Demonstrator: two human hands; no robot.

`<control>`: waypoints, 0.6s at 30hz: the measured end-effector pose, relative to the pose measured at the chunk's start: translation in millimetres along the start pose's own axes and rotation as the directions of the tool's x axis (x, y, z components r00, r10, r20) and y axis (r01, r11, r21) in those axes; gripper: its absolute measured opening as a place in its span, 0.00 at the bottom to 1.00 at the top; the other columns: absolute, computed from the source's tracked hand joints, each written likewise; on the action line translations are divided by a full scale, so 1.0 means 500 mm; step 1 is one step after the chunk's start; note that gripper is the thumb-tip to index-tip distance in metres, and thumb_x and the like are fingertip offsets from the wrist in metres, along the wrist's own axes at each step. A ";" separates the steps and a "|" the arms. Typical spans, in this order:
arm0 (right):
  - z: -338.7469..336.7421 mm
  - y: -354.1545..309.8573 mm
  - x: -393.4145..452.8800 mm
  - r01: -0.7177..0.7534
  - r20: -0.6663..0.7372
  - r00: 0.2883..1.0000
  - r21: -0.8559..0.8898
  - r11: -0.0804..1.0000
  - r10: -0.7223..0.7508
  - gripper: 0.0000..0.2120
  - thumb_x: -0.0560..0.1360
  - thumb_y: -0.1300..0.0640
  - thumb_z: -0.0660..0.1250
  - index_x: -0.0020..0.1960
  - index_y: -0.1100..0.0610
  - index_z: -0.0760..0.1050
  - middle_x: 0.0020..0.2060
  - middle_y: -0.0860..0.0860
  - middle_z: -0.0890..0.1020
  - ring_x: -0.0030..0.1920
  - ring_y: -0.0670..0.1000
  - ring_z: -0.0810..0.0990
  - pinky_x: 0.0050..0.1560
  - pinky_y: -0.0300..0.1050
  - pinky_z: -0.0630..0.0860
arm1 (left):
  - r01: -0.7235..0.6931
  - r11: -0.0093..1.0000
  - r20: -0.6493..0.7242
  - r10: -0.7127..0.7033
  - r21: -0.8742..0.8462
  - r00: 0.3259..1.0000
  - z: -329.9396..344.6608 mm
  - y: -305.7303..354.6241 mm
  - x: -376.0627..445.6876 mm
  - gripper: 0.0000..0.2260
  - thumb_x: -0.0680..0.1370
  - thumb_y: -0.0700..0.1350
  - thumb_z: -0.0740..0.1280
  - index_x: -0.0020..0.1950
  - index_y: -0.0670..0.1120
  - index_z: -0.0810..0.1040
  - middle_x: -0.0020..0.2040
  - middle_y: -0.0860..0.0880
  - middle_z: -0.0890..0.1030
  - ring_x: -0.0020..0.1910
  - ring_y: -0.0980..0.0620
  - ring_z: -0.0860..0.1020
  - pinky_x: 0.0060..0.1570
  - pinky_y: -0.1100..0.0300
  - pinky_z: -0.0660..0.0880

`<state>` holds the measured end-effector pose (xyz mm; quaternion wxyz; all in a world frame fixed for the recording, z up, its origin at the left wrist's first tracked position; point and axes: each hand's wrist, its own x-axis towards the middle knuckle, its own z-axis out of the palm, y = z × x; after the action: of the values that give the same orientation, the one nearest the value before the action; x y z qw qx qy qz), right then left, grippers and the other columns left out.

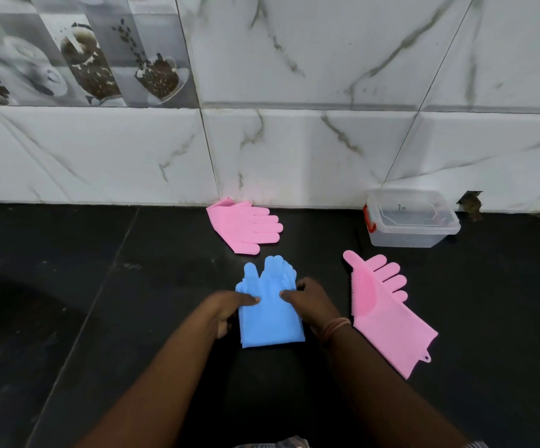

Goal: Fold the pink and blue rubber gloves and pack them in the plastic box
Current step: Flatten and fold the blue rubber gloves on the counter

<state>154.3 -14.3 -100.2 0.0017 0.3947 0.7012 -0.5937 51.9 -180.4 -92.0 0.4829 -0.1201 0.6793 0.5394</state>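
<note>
A blue rubber glove lies flat on the black counter in the middle, fingers pointing away from me. My left hand grips its left edge and my right hand grips its right edge, thumbs pressing on top. One pink glove lies stretched out to the right of my right wrist. A second pink glove lies folded near the wall, fingers pointing right. The clear plastic box with a red latch stands open by the wall at the back right.
The black stone counter ends at a white marble-tiled wall. A small dark hole shows in the wall right of the box. A dark rounded shadow covers the counter at the left.
</note>
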 end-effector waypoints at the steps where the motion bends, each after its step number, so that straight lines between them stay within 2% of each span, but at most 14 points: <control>1: -0.011 -0.008 -0.002 0.014 0.016 1.000 0.113 0.993 -0.016 0.09 0.70 0.61 0.72 0.48 0.58 0.75 0.48 0.57 0.83 0.46 0.54 0.82 0.48 0.52 0.79 | -0.053 0.999 0.029 0.053 -0.013 0.998 -0.006 0.000 0.001 0.16 0.74 0.40 0.77 0.62 0.42 0.83 0.60 0.41 0.86 0.63 0.39 0.81 0.71 0.42 0.73; 3: -0.037 -0.026 -0.005 0.094 0.031 0.994 0.290 0.952 -0.108 0.18 0.69 0.68 0.74 0.56 0.60 0.74 0.53 0.59 0.83 0.52 0.57 0.84 0.55 0.57 0.80 | -0.198 0.978 0.105 0.205 -0.072 0.973 -0.015 0.004 -0.004 0.17 0.74 0.38 0.76 0.63 0.43 0.83 0.61 0.40 0.86 0.62 0.39 0.82 0.68 0.45 0.74; 4: -0.048 -0.033 -0.006 0.149 0.043 0.984 0.338 0.929 -0.173 0.22 0.69 0.71 0.74 0.59 0.59 0.73 0.54 0.56 0.84 0.54 0.56 0.84 0.57 0.56 0.81 | -0.269 0.958 0.139 0.281 -0.099 0.950 -0.017 0.009 -0.007 0.19 0.74 0.36 0.76 0.64 0.40 0.82 0.61 0.39 0.86 0.62 0.38 0.83 0.67 0.42 0.76; 6: -0.069 -0.041 -0.011 0.282 0.061 0.947 0.308 0.908 -0.315 0.26 0.70 0.72 0.73 0.63 0.54 0.73 0.54 0.49 0.84 0.54 0.49 0.84 0.55 0.49 0.82 | -0.449 0.891 0.141 0.454 -0.071 0.880 -0.019 0.021 -0.016 0.21 0.70 0.35 0.79 0.62 0.38 0.80 0.57 0.40 0.87 0.55 0.41 0.84 0.58 0.46 0.82; 7: -0.079 -0.044 -0.016 0.365 0.056 0.921 0.230 0.902 -0.386 0.23 0.70 0.70 0.72 0.61 0.52 0.75 0.53 0.47 0.84 0.52 0.46 0.84 0.54 0.45 0.82 | -0.555 0.831 0.122 0.549 0.021 0.827 -0.019 0.026 -0.020 0.22 0.68 0.37 0.80 0.59 0.40 0.80 0.53 0.44 0.87 0.51 0.45 0.84 0.51 0.52 0.83; 8: -0.087 -0.044 -0.022 0.450 0.046 0.887 0.133 0.883 -0.459 0.19 0.71 0.67 0.72 0.58 0.52 0.77 0.51 0.45 0.84 0.51 0.44 0.83 0.53 0.43 0.82 | -0.646 0.751 0.126 0.634 0.137 0.763 -0.019 0.029 -0.024 0.22 0.67 0.39 0.80 0.59 0.44 0.79 0.51 0.49 0.87 0.49 0.51 0.84 0.48 0.57 0.83; 9: -0.092 -0.040 -0.028 0.535 0.031 0.844 0.039 0.844 -0.536 0.13 0.71 0.64 0.73 0.53 0.52 0.79 0.47 0.45 0.84 0.48 0.43 0.83 0.50 0.42 0.81 | -0.714 0.657 0.157 0.700 0.241 0.697 -0.018 0.028 -0.024 0.23 0.67 0.41 0.80 0.61 0.48 0.80 0.54 0.53 0.87 0.50 0.55 0.84 0.49 0.60 0.82; 11: -0.093 -0.024 -0.040 0.668 0.042 0.742 -0.136 0.732 -0.669 0.06 0.69 0.62 0.73 0.43 0.54 0.79 0.40 0.47 0.83 0.43 0.45 0.82 0.44 0.45 0.79 | -0.807 0.447 0.238 0.797 0.385 0.555 -0.021 0.011 -0.022 0.23 0.72 0.42 0.77 0.66 0.50 0.80 0.61 0.55 0.85 0.59 0.56 0.84 0.60 0.58 0.80; 12: -0.091 -0.009 -0.046 0.696 0.094 0.708 -0.261 0.669 -0.700 0.04 0.69 0.61 0.73 0.41 0.55 0.79 0.39 0.48 0.83 0.43 0.48 0.82 0.45 0.48 0.79 | -0.848 0.327 0.278 0.842 0.418 0.462 -0.025 -0.003 -0.013 0.20 0.74 0.40 0.75 0.65 0.49 0.82 0.61 0.54 0.86 0.61 0.54 0.84 0.63 0.54 0.79; 14: -0.082 0.037 -0.062 0.685 0.255 0.689 -0.533 0.496 -0.678 0.04 0.68 0.60 0.72 0.42 0.54 0.81 0.44 0.49 0.83 0.49 0.54 0.81 0.53 0.52 0.76 | -0.879 0.067 0.398 0.873 0.473 0.281 -0.038 -0.046 0.008 0.13 0.76 0.38 0.73 0.58 0.48 0.86 0.57 0.54 0.86 0.58 0.53 0.84 0.59 0.50 0.80; 15: -0.078 0.065 -0.073 0.673 0.308 0.692 -0.603 0.429 -0.653 0.06 0.68 0.59 0.71 0.44 0.52 0.81 0.48 0.49 0.82 0.53 0.54 0.79 0.56 0.53 0.73 | -0.852 -0.058 0.470 0.852 0.521 0.230 -0.043 -0.071 0.015 0.12 0.76 0.38 0.74 0.56 0.50 0.87 0.56 0.55 0.86 0.57 0.55 0.84 0.56 0.51 0.80; 16: -0.074 0.092 -0.084 0.672 0.339 0.694 -0.621 0.403 -0.636 0.08 0.68 0.57 0.70 0.47 0.51 0.80 0.51 0.48 0.80 0.56 0.54 0.77 0.59 0.54 0.72 | -0.814 -0.157 0.532 0.821 0.560 0.208 -0.049 -0.092 0.019 0.12 0.75 0.39 0.75 0.57 0.52 0.87 0.57 0.56 0.85 0.57 0.56 0.83 0.56 0.52 0.79; 17: -0.071 0.113 -0.093 0.681 0.359 0.693 -0.612 0.403 -0.626 0.10 0.67 0.57 0.70 0.48 0.51 0.80 0.53 0.48 0.79 0.57 0.53 0.75 0.60 0.55 0.71 | -0.783 -0.212 0.574 0.791 0.585 0.215 -0.055 -0.111 0.020 0.14 0.75 0.40 0.76 0.58 0.54 0.86 0.59 0.56 0.85 0.59 0.56 0.82 0.57 0.52 0.79; 18: -0.069 0.126 -0.102 0.691 0.374 0.687 -0.601 0.401 -0.622 0.12 0.67 0.58 0.70 0.50 0.52 0.80 0.55 0.49 0.79 0.58 0.54 0.75 0.62 0.55 0.71 | -0.770 -0.225 0.597 0.766 0.597 0.239 -0.061 -0.124 0.018 0.16 0.74 0.40 0.76 0.60 0.54 0.86 0.61 0.55 0.84 0.61 0.56 0.81 0.59 0.52 0.78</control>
<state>240.4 -14.9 -118.3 -0.0499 0.0271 0.9672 -0.2477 73.9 -227.0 -139.1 0.0273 0.5780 0.7557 0.3066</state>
